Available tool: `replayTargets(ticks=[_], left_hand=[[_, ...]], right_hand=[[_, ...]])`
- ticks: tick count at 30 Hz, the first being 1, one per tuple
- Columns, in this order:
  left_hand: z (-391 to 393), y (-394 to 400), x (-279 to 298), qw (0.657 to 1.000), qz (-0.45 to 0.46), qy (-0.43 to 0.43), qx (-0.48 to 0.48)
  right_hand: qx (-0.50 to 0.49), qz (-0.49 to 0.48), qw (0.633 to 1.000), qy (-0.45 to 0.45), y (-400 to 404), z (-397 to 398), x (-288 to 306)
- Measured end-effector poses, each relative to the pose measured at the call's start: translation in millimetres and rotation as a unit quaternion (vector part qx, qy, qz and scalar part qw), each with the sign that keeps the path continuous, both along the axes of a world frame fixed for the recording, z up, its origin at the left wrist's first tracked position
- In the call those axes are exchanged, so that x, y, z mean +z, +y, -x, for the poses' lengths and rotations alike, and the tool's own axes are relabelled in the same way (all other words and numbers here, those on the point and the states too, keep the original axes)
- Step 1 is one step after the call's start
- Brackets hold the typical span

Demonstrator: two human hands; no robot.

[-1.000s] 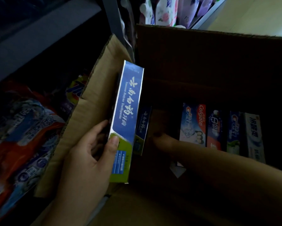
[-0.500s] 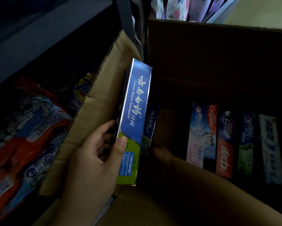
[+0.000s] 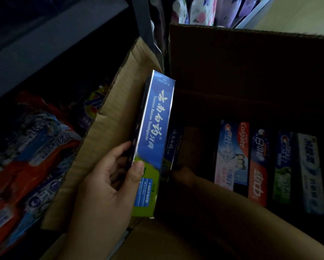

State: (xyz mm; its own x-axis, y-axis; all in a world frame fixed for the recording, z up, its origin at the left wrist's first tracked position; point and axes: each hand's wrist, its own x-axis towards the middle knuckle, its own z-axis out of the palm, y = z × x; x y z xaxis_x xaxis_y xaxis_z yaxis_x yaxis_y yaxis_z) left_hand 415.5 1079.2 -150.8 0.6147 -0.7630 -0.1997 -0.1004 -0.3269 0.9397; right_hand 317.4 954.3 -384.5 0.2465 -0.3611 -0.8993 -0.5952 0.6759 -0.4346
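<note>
My left hand (image 3: 110, 182) grips a long blue and green toothpaste box (image 3: 153, 132), thumb across its front, holding it upright against the left flap of an open cardboard carton (image 3: 251, 62). My right hand (image 3: 183, 174) reaches down into the dark carton beside a second blue toothpaste box (image 3: 173, 147) that stands behind the first. Its fingers are hidden in shadow, so its hold cannot be made out. Several other toothpaste boxes (image 3: 260, 162) lie side by side on the carton floor at the right.
Bagged goods in red, white and blue wrappers (image 3: 30, 156) are piled at the left under a dark shelf (image 3: 45, 44). Floral pouches (image 3: 204, 10) stand on a shelf beyond the carton. The carton's left flap (image 3: 108, 119) leans outward.
The view has shifted slightly, so the carton and boxes sit a little more to the right. My right hand has sunk deeper beside the second blue box. The left hand keeps its hold.
</note>
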Motion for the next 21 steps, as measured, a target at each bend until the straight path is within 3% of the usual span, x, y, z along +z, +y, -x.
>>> replayTargets(ticks=[6, 11, 18, 21], left_hand=[[5.3, -4.3, 15.7, 0.999, -0.034, 0.033, -0.006], [14.5, -11.0, 70.0, 0.977, -0.15, 0.145, -0.033], [51.3, -13.5, 222.0, 0.944, -0.272, 0.185, 0.033], [56.3, -9.6, 297.3, 0.935, -0.282, 0.213, 0.018]], right_hand=[[-0.047, -0.06, 0.996, -0.056, -16.7, 28.1, 74.7], [0.015, -0.026, 1.0, -0.008, -13.7, 66.3, 207.8], [-0.081, 0.094, 0.992, 0.02, 28.1, 112.9, 413.5], [-0.13, 0.099, 0.987, 0.008, 44.5, 125.8, 502.2]])
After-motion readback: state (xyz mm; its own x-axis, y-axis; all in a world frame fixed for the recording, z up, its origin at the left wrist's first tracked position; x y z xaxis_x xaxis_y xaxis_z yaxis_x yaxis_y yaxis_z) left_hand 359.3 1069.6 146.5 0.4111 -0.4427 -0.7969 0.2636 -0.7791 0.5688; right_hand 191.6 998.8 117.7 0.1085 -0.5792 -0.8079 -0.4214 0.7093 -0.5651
